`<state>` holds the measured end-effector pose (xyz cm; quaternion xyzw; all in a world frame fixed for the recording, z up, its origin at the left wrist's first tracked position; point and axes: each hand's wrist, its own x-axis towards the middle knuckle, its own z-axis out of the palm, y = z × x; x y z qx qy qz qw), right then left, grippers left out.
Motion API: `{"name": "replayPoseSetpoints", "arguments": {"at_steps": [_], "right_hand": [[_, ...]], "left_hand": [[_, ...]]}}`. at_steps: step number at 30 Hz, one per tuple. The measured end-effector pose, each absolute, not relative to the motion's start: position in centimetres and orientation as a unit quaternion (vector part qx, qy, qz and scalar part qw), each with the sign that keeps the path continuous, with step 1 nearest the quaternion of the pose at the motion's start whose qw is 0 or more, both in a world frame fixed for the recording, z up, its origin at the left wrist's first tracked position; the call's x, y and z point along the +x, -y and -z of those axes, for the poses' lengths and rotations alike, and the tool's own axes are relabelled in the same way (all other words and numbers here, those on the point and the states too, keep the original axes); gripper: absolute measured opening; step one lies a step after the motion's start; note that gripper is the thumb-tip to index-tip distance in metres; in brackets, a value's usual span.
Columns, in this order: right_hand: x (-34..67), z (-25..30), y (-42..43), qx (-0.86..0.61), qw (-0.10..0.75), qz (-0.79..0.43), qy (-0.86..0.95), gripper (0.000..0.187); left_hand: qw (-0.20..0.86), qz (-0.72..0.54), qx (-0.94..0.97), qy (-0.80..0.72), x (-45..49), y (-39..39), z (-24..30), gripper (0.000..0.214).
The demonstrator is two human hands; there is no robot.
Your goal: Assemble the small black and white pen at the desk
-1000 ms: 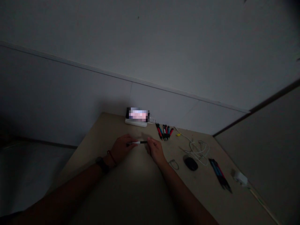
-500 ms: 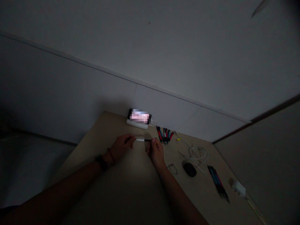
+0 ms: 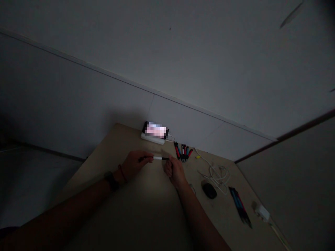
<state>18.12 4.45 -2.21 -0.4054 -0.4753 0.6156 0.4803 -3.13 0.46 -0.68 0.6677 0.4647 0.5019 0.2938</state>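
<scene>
A slim black-and-white pen [image 3: 157, 158] is held level above the desk between both hands. My left hand [image 3: 134, 164] is closed on its left end, thumb and fingers pinching the dark part. The other end, also dark, is pinched by my right hand [image 3: 176, 170], whose remaining fingers are curled in. The white middle of the barrel shows between the hands. Just beyond my right hand lies a group of red, blue, white and black pens [image 3: 183, 152]. The dim light hides finer detail at the fingertips.
Against the wall, a lit phone [image 3: 156, 130] leans on a white block [image 3: 152, 139]. To the right lie a coiled white cable [image 3: 217, 177], a black mouse [image 3: 209, 190], a second bunch of pens [image 3: 240, 206] and a white plug [image 3: 262, 213] near the desk's right edge.
Both hands still hold the pen between them. My left fingers have shifted slightly right along it, and my right hand has turned a little, its fingers more curled. The view has shifted slightly.
</scene>
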Motion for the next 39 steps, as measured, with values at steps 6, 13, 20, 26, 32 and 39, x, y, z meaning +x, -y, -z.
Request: {"name": "replayPoseSetpoints", "arguments": {"at_steps": [6, 13, 20, 26, 32, 39], "right_hand": [[18.0, 2.5, -4.6, -0.409, 0.499, -0.612, 0.458, 0.051], [18.0, 3.1, -5.0, -0.437, 0.591, -0.532, 0.422, 0.041], [19.8, 4.0, -6.3, -0.417, 0.632, -0.544, 0.361, 0.029], [21.7, 4.2, -7.6, -0.435, 0.639, -0.532, 0.345, 0.027], [22.3, 3.7, -8.0, -0.48, 0.622, -0.526, 0.327, 0.038], [19.0, 3.0, -5.6, -0.578, 0.456, -0.262, 0.624, 0.044]], "left_hand": [[0.231, -0.476, 0.699, -0.481, -3.1, -0.5, 1.4, 0.025], [0.276, -0.528, 0.591, -0.543, -3.1, -1.7, 2.7, 0.055], [0.283, -0.464, 0.658, -0.521, -3.0, -1.7, 3.3, 0.031], [0.26, -0.421, 0.695, -0.522, -3.1, -1.5, 2.8, 0.019], [0.252, -0.416, 0.694, -0.531, -3.2, -1.4, 2.5, 0.02], [0.177, -0.449, 0.69, -0.54, -2.8, -1.3, 2.0, 0.017]]}}
